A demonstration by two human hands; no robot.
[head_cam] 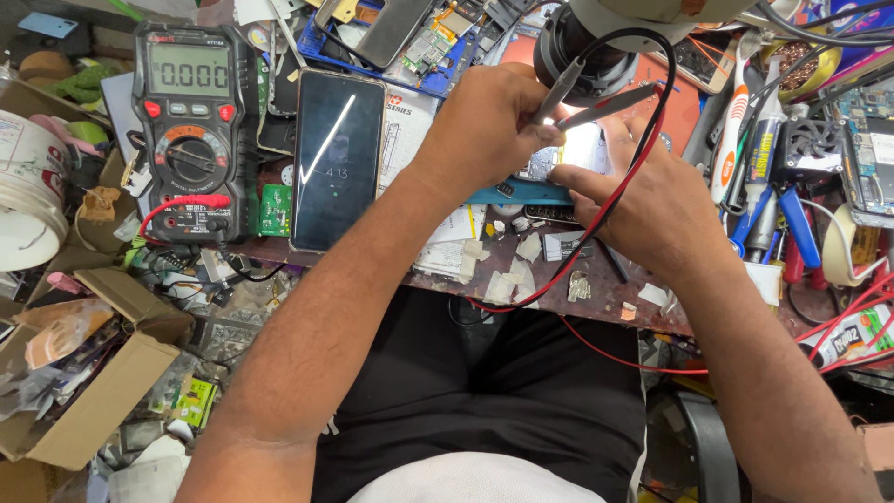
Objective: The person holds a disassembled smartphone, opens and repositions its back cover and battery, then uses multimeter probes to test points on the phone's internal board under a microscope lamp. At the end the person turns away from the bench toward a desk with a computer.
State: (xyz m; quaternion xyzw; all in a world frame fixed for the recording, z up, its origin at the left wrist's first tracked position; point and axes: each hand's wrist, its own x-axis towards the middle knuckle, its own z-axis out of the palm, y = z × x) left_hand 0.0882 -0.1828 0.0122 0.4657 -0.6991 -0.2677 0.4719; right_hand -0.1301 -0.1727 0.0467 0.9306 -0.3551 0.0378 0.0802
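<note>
On a crowded repair worktop (615, 289), seen from above, a person's two bare hands meet under the dark lens of a microscope (582, 42). The left hand (489, 126) has its fingers closed around a grey test probe (559, 90), held like a pen and slanting down toward a small, brightly lit circuit board (575, 154). The right hand (643, 210) has its fingers closed on a second grey probe (610, 105), which crosses just above the first; its forefinger stretches left along the near edge of the board. The board lies on a teal holder (521, 193) at the middle of the worktop, between the two hands — glare hides where the probe tips actually land.

A black lead (643, 70) and a red lead (596, 228) loop from the probes over the right hand and hang down past the worktop's front edge. To the left stands a black digital multimeter (193, 130) with red buttons, its display lit, and just beside it lies a smartphone (336, 158), screen up and glowing faintly. Scraps of pale tape (507, 279) dot the near edge. To the right lie tubes, pens and blue-handled tools (759, 177), packed close together. Lower left, open cardboard boxes (102, 391) hold loose parts.
</note>
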